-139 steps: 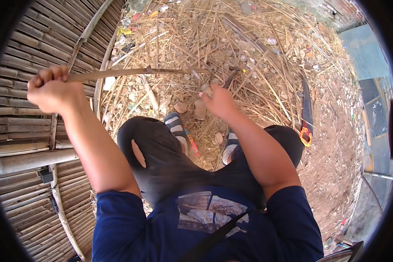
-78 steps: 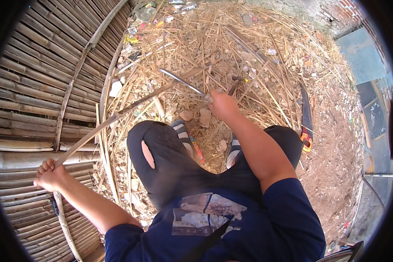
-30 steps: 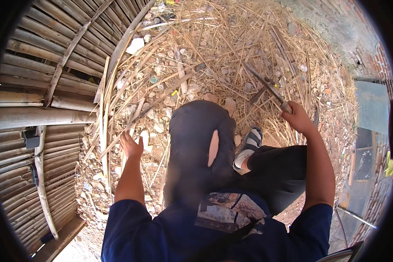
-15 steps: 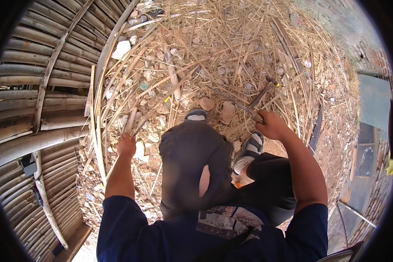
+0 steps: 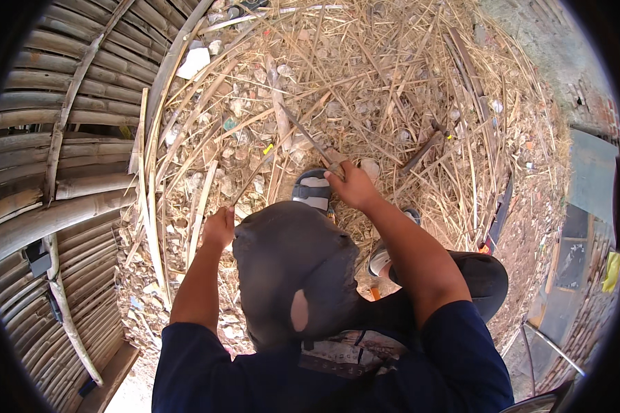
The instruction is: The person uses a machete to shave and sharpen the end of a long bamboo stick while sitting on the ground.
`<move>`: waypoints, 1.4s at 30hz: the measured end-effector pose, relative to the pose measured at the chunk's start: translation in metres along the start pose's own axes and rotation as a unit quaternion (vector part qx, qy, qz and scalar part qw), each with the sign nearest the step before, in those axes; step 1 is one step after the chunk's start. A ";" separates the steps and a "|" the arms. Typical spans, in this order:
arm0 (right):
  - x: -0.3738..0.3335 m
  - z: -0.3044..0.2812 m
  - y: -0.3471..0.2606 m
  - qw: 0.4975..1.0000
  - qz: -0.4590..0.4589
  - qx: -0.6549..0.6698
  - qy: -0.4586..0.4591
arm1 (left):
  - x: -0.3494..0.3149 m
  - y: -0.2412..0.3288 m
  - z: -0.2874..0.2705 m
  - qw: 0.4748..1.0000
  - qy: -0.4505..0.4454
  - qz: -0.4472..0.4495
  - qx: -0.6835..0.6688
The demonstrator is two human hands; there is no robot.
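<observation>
My right hand (image 5: 355,186) is closed round the wooden handle of a knife (image 5: 308,135). Its long dark blade slants up and left, over the ground past my sandal. At the left, my left hand (image 5: 219,226) has its fingers wrapped round one end of a thin strip (image 5: 250,180), which looks like split bamboo. The strip's far end lies close to a small yellow piece (image 5: 268,149) on the ground. Blade and strip are apart. Between my hands are my bent knee in dark trousers (image 5: 289,255) and a grey sandal (image 5: 313,190).
A hammer-like tool (image 5: 426,147) with a dark head lies on the straw to the right. A short thick stick (image 5: 278,103) rests ahead, among stones and loose bamboo strips. Slatted bamboo (image 5: 31,165) stands at the left, grey panels (image 5: 592,168) at the right.
My right hand has moved left with the knife, in front of my knee. My left hand has shifted slightly right, its strip now angled up and right. The view has shifted a little.
</observation>
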State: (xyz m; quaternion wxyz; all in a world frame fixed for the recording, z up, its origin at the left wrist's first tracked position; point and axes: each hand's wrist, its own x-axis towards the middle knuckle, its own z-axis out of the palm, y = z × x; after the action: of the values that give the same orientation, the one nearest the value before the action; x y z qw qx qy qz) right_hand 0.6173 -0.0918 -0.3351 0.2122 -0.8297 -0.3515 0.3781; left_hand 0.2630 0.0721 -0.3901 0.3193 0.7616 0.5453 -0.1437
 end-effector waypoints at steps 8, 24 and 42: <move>0.000 0.000 -0.015 0.970 -0.117 0.115 0.181 | 0.010 -0.021 0.030 1.000 0.024 -0.008 0.013; 0.019 -0.001 0.033 0.996 0.040 0.036 0.067 | 0.044 -0.002 -0.034 0.999 0.000 0.005 0.053; 0.055 -0.082 0.146 0.852 0.297 0.019 0.431 | 0.028 0.012 -0.043 0.994 0.025 0.022 0.106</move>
State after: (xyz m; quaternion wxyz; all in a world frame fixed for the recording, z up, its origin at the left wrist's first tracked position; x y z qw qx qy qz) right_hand 0.7681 -0.1544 -0.4003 0.2357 -0.9702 0.0457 0.0339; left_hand 0.2788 0.1176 -0.3694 0.2262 0.8062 0.5180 -0.1748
